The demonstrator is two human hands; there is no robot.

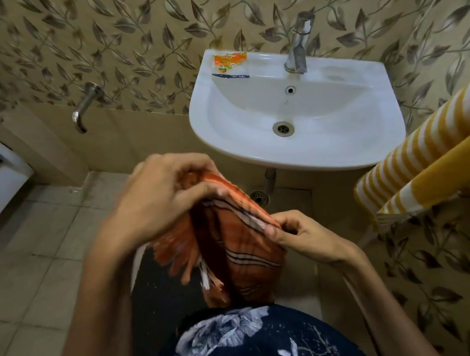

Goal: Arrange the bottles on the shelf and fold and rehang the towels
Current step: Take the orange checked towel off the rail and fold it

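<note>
Orange striped towel is gripped by the left hand and pinched by the right hand; its lower folds are hidden. A white washbasin is mounted beyond the hands.

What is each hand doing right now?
Left hand: grips the upper end of the orange striped towel.
Right hand: pinches the towel's edge.

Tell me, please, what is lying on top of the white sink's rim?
On the back-left rim of the white sink lies an orange packet, with a thin dark strip just in front of it. The tap stands at the back. Anything under the packet is covered.
</note>
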